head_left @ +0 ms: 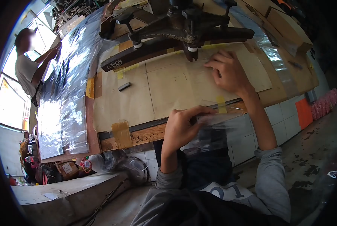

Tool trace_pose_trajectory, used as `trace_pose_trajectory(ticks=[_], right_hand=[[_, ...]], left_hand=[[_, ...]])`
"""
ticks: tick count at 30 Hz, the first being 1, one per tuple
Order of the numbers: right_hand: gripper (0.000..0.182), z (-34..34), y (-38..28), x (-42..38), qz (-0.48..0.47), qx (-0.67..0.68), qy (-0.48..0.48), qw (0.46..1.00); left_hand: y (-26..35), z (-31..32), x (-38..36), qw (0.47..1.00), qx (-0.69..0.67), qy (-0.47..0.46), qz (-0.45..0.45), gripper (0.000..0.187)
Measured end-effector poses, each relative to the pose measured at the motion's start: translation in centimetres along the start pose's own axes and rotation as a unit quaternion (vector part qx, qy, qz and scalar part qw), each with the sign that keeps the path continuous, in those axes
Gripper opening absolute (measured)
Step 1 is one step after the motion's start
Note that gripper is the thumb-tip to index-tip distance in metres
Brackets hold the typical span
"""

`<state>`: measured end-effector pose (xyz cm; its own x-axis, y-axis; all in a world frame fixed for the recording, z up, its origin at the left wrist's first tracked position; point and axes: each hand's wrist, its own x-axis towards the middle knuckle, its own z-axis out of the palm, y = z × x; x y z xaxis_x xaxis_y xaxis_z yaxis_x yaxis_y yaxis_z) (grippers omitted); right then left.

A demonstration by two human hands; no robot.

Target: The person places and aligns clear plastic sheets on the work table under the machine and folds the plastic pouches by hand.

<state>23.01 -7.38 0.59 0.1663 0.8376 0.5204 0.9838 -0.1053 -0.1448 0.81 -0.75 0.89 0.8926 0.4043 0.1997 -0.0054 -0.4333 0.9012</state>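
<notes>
The film (227, 119), clear, thin and partly blurred, is at the near edge of the bench (146, 136), pinched by the left hand (180, 126), its wrist bent. Farther in over the bench, the right hand (228, 73) has curled fingers; whether it grips anything is unclear.

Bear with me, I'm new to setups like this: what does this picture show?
There is no robot. One camera on a person's head looks forward and down at their bare hands. The left hand pinches clear plastic at the near edge of the table. The right hand is raised over a pale sheet; whether it holds anything is unclear. A small dark block lies on that sheet. Beyond it stands a dark metal frame with a long bar. Another person stands at far left.
</notes>
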Motion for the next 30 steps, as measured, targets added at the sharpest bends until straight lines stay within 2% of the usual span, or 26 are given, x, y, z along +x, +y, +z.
trace_pose_trajectory(ticks=[4,6,9,12,18,24,30], right_hand=[[0.021,-0.2,-1.1,-0.1,0.024,0.005,-0.027,0.999],[0.024,0.3,-1.6,-0.6,0.014,-0.025,0.003,1.000],[0.029,1.3,-1.0,-0.6,0.008,-0.035,0.008,0.999],[0.030,1.7,-0.1,0.4,0.008,-0.003,-0.002,1.000],[0.030,2.8,1.4,2.2,-0.017,-0.001,0.003,1.000],[0.027,3.1,1.4,2.4,-0.019,-0.008,0.034,0.999],[0.022,3.2,1.4,2.5,-0.032,0.004,0.059,0.998]], left_hand=[[0.2,0.0,0.1,1.000,-0.007,0.015,-0.008,0.015],[0.0,0.0,0.2,0.999,-0.001,0.031,0.007,0.016],[-0.5,0.7,0.6,0.994,-0.042,0.089,0.047,0.021],[-0.4,1.1,0.9,0.989,-0.071,0.124,0.026,0.018],[-0.2,0.8,1.0,0.994,-0.020,0.110,-0.014,0.019],[-0.5,1.2,1.0,0.993,-0.011,0.120,0.006,0.019],[0.6,0.8,0.9,0.995,-0.007,0.093,-0.040,0.018]])
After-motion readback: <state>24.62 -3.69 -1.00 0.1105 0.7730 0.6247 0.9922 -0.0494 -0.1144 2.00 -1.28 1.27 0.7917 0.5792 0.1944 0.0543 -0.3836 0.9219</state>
